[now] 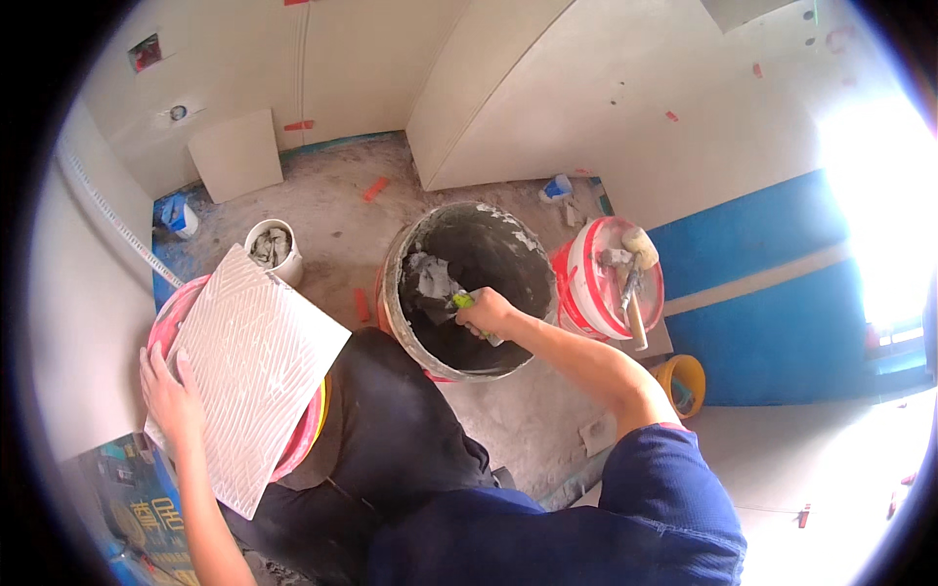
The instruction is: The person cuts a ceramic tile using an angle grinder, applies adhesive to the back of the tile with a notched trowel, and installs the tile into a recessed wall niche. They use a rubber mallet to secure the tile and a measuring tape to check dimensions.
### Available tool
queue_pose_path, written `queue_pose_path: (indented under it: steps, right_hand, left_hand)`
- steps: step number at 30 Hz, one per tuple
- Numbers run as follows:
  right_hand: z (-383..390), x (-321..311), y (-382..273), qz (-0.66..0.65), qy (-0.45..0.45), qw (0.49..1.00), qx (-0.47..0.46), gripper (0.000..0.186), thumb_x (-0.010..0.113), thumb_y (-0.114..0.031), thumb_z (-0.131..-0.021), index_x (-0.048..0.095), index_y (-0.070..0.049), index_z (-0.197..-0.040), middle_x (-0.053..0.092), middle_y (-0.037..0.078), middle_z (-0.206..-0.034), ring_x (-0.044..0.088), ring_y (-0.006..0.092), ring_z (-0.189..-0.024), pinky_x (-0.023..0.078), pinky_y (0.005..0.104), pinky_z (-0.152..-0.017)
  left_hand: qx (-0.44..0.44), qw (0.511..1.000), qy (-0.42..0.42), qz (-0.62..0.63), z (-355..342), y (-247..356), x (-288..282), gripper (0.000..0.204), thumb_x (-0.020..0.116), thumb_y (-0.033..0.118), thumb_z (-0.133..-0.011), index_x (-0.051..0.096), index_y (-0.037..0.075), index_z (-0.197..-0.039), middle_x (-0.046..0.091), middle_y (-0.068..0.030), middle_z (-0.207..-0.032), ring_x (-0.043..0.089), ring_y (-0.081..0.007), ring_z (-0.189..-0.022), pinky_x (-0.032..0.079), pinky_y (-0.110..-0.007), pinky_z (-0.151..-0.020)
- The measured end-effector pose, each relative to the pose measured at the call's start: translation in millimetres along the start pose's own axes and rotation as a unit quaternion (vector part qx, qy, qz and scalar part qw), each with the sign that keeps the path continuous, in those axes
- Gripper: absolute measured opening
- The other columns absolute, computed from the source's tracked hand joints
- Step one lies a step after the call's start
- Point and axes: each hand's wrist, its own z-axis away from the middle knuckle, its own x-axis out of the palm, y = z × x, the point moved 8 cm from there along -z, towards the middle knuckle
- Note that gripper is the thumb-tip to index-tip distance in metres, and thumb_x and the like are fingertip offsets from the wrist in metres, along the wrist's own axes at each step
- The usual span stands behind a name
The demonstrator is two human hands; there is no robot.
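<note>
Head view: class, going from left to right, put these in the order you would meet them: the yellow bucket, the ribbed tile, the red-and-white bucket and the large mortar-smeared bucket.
Ribbed tile → large mortar-smeared bucket → red-and-white bucket → yellow bucket.

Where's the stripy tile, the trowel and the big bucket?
Stripy tile (259, 361): head view, middle of its ridged face.
Trowel (463, 300): head view, green handle.
Big bucket (528, 269): head view, inner wall.

Pale walls (635, 112), dusty grey floor (327, 220), blue wall section (772, 347), glaring light (884, 210)
</note>
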Motion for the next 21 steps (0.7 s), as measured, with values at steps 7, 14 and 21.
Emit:
queue_pose_path:
  steps: [7, 14, 21]
  right_hand:
    - [40, -34, -20, 0.009, 0.047, 0.996, -0.081, 0.017, 0.071, -0.015, -0.076, 0.064, 0.001, -0.074, 0.061, 0.006, -0.061, 0.060, 0.0157, -0.052, 0.049, 0.0326, -0.050]
    - [107, -64, -27, -0.039, 0.051, 0.990, -0.126, 0.018, 0.072, -0.018, -0.079, 0.061, -0.003, -0.081, 0.059, 0.003, -0.061, 0.058, 0.0137, -0.054, 0.047, 0.0314, -0.051]
    - [239, -73, -113, 0.038, 0.096, 0.967, -0.234, 0.022, 0.069, -0.022, -0.085, 0.056, -0.004, -0.083, 0.055, -0.001, -0.066, 0.053, 0.0078, -0.059, 0.043, 0.0272, -0.054]
  left_hand:
    - [-0.013, 1.000, 0.013, 0.005, 0, 8, -9, 0.052, 0.047, 0.040, -0.102, 0.046, 0.002, -0.137, 0.046, -0.0263, -0.142, 0.046, -0.0419, -0.130, 0.037, -0.050, -0.108]
    - [-0.042, 0.999, 0.025, 0.020, 4, 6, -14, 0.056, 0.051, 0.041, -0.100, 0.046, 0.000, -0.137, 0.049, -0.0261, -0.140, 0.047, -0.0407, -0.130, 0.038, -0.048, -0.108]
    - [-0.075, 0.972, 0.107, 0.197, 0, -6, -32, 0.054, 0.063, 0.035, -0.093, 0.053, -0.005, -0.127, 0.060, -0.0247, -0.123, 0.057, -0.0399, -0.116, 0.043, -0.047, -0.102]
